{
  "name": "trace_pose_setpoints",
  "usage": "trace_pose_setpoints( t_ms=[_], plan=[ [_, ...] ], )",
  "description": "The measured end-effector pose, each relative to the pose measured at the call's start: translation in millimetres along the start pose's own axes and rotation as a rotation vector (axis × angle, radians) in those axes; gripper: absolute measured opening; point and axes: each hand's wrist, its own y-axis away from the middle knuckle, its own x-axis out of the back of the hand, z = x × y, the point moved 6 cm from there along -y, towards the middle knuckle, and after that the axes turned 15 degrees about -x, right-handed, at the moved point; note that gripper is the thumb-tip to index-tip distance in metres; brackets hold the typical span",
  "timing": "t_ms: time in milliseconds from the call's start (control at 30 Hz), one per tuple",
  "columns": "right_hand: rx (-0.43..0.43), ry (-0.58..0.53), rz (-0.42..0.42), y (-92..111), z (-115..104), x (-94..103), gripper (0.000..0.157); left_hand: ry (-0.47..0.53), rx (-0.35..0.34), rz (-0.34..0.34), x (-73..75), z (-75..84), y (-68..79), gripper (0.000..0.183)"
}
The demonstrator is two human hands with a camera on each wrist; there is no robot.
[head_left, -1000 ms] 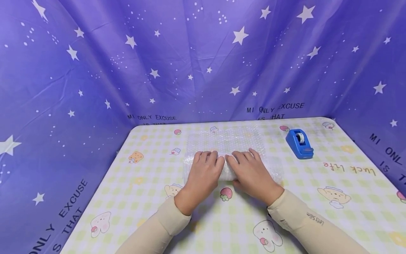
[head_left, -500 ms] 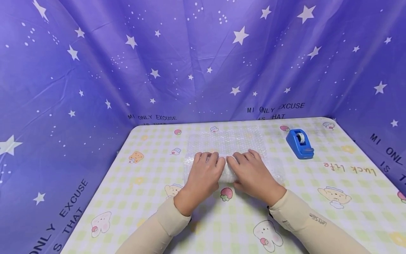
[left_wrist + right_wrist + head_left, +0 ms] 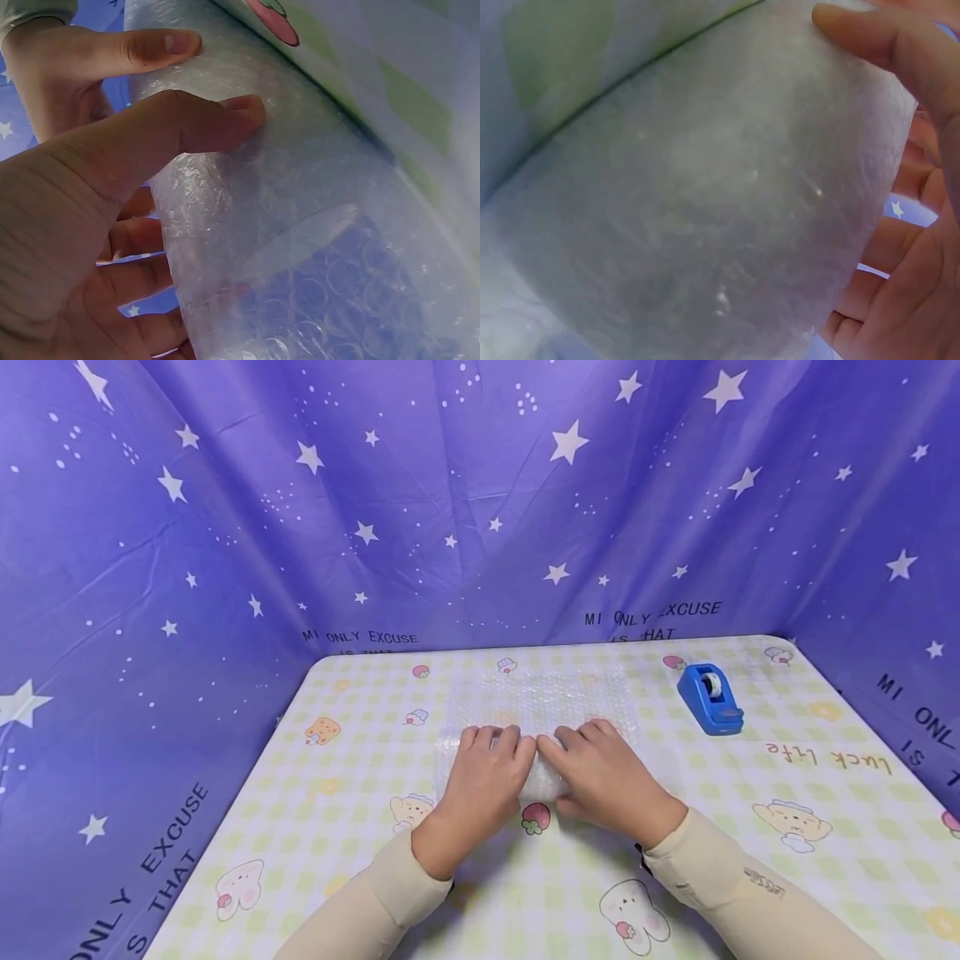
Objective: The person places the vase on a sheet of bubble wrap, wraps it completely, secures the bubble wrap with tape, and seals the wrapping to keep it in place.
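Note:
A clear sheet of bubble wrap [image 3: 551, 693] lies on the table, its far part flat and its near part gathered into a thick fold or roll. My left hand [image 3: 486, 785] grips the left half of this bundle, thumb [image 3: 225, 124] on the near side and fingers over the far side. The right hand [image 3: 611, 777] holds the right half in the same way, its thumb [image 3: 855, 30] pressed on the bubble wrap [image 3: 705, 180]. The two hands are close together, index fingers almost touching. Whether anything is wrapped inside cannot be told through the cloudy layers.
A blue tape dispenser [image 3: 710, 700] with a roll of tape stands at the back right, apart from the bubble wrap. The table [image 3: 360, 860] has a green checked cover with printed figures. A purple star-patterned curtain [image 3: 450, 485] closes in the back and sides.
Both hands have shifted slightly towards the person, and the gathered bundle's near edge has come nearer with them. The tape dispenser has stayed in place.

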Motion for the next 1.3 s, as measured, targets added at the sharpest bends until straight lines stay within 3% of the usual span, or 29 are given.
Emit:
trace_pose_setpoints(
  t_ms=[200, 433, 733, 1300],
  plan=[
    [0.016, -0.025, -0.029, 0.4, -1.5, 4.9, 0.056, -0.027, -0.001, 0.025, 6.8, 4.5, -0.3, 0.028],
    [0.017, -0.080, -0.113, 0.3, 1.6, 9.2, 0.059, -0.044, 0.009, 0.005, 12.1, 8.3, 0.7, 0.024],
    [0.033, -0.104, -0.121, -1.3, 4.7, 10.4, 0.058, -0.087, 0.042, -0.021, 14.1, 10.8, -0.1, 0.019],
    [-0.039, -0.151, -0.162, 2.6, 9.5, 6.4, 0.070, 0.013, 0.022, -0.036, 9.8, 5.3, -0.6, 0.025]
  ],
)
